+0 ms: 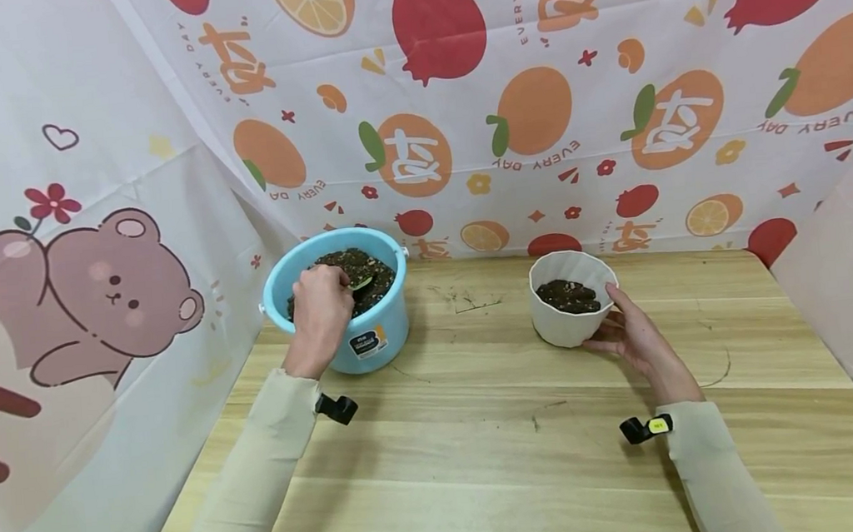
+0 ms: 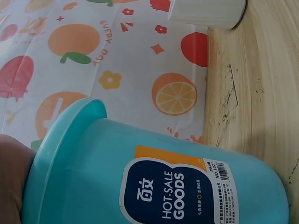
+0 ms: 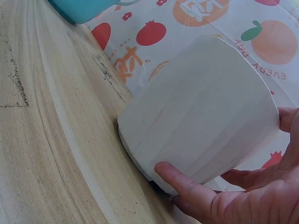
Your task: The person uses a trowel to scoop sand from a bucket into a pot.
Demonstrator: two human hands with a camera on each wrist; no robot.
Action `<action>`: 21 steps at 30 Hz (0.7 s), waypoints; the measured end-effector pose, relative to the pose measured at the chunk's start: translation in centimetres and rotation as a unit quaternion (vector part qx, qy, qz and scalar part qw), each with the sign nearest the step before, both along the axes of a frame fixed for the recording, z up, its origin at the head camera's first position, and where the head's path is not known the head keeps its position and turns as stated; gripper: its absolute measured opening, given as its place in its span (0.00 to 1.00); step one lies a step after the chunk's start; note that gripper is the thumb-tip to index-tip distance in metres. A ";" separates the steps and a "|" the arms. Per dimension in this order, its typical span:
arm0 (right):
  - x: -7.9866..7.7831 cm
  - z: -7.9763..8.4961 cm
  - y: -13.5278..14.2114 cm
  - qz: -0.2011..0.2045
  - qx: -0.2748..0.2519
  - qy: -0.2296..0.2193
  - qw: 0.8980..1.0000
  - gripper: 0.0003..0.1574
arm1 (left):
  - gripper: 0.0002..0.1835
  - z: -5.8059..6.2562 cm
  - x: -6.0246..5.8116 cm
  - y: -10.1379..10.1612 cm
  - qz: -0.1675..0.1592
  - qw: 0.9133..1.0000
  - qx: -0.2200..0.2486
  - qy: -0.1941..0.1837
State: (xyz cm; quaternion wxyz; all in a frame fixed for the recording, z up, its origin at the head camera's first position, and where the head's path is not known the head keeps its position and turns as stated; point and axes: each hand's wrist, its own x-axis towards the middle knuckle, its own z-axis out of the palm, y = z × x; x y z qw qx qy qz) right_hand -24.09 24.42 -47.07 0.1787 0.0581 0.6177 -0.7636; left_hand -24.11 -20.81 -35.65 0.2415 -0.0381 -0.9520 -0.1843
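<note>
A light blue bucket [image 1: 393, 323] of dark soil [image 1: 354, 263] stands at the back left. Over its near rim reaches my left hand [image 1: 320, 312], gripping a small green scoop [image 1: 362, 285] whose visible part lies against the soil; the handle is hidden by the fingers. In the left wrist view the bucket's labelled side [image 2: 117, 140] fills the lower part, with only a bit of the hand at the edge. My right hand [image 1: 641, 337] holds a white ribbed flowerpot [image 1: 562, 326] by its right side, thumb and fingers spread around the wall [image 3: 201, 112]. Dark soil lies inside the pot.
Both containers stand on a light wooden table [image 1: 470, 438] with scattered soil crumbs [image 1: 475, 306]. A fruit-patterned cloth [image 1: 512, 201] hangs behind, and a bear-printed cloth [image 1: 121, 307] closes off the left side. Each wrist wears a black camera mount [image 1: 337, 408].
</note>
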 end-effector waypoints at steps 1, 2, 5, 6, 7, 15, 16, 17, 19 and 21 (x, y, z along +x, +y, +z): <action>0.0 0.0 0.0 0.000 -0.001 0.000 1.000 0.54 | 0.15 0.0 0.0 0.0 0.000 1.000 -0.001 -0.002; 0.1 0.0 0.0 0.000 -0.001 0.001 1.000 0.54 | 0.15 0.1 0.0 0.0 0.000 1.000 -0.002 -0.004; 0.0 0.0 -0.1 0.002 -0.001 0.002 1.000 0.53 | 0.18 0.2 -0.3 0.1 0.003 1.000 -0.002 -0.010; 0.0 0.0 -0.1 0.002 -0.002 0.002 1.000 0.53 | 0.20 0.2 -0.4 0.1 0.003 1.000 -0.003 -0.015; 0.0 0.0 0.0 0.001 -0.002 0.003 1.000 0.53 | 0.21 0.3 -0.5 0.2 0.002 1.000 -0.005 -0.017; -0.2 0.0 0.0 0.000 -0.002 0.000 1.000 0.53 | 0.24 0.5 -0.9 0.9 0.001 1.000 -0.024 -0.018; -0.2 -0.1 0.0 0.000 -0.003 0.000 1.000 0.53 | 0.24 0.4 -0.9 0.9 0.003 1.000 -0.024 -0.017; -0.2 -0.1 0.0 -0.001 -0.004 0.000 1.000 0.54 | 0.24 0.4 -0.9 1.0 0.006 1.000 -0.025 -0.015; -0.2 -0.1 0.0 0.001 -0.004 0.001 1.000 0.54 | 0.24 0.3 -0.8 1.1 0.005 1.000 -0.026 -0.010; -0.1 -0.2 0.1 0.002 -0.002 0.000 1.000 0.53 | 0.24 0.1 -0.7 1.1 0.003 1.000 -0.030 -0.005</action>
